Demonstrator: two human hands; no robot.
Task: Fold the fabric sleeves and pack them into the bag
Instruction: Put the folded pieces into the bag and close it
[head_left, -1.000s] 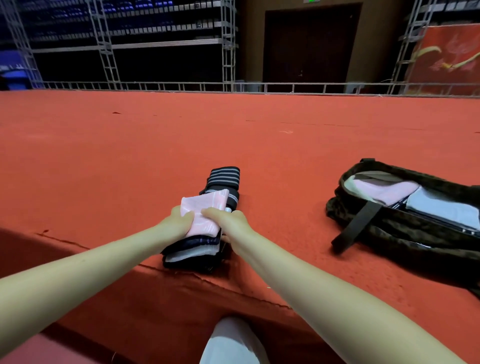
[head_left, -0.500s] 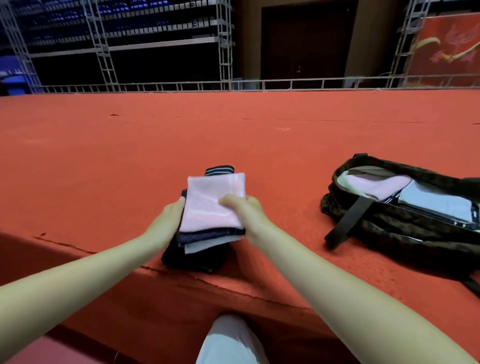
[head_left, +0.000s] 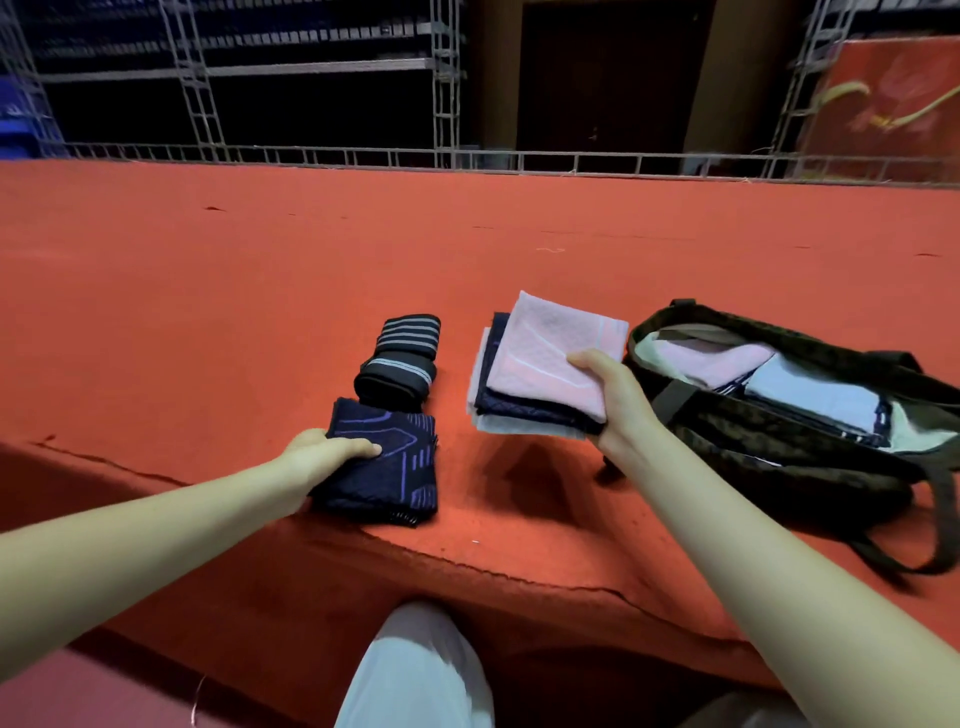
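Change: Half a second back both my hands were on one stack in the middle; now that stack has split, the top layers lifted off to the right and a navy piece left exposed below.
Right hand: my right hand (head_left: 618, 400) pinches the lifted stack (head_left: 540, 374) at its near right corner, thumb on the pink top layer, fingers hidden beneath. It hangs clear of the carpet, just left of the bag's mouth.
Left hand: my left hand (head_left: 327, 454) grips the navy sleeve (head_left: 382, 462) at its left edge, thumb curled over the top, the piece lying on the surface.
Why held so: I judge the corner pinch keeps the pink, navy and pale layers squared together for the drop into the bag, while the left hand pins the navy piece so it doesn't drag along.
Bag: the dark bag (head_left: 769, 457) lies open at the right, pink and pale folded pieces already inside, strap trailing near.
Still waiting: a striped rolled sleeve (head_left: 400, 364) sits just beyond the navy one, touching or nearly so; I cannot tell which.
Progress: partly packed, by my reading; two pieces left on the surface.
Surface: a red carpeted platform (head_left: 208, 312), worn along its near edge, where my pale trouser knee shows below.
Room: metal truss railing (head_left: 467, 156) along the far edge, dark racking behind, a red banner (head_left: 883, 104) far right.
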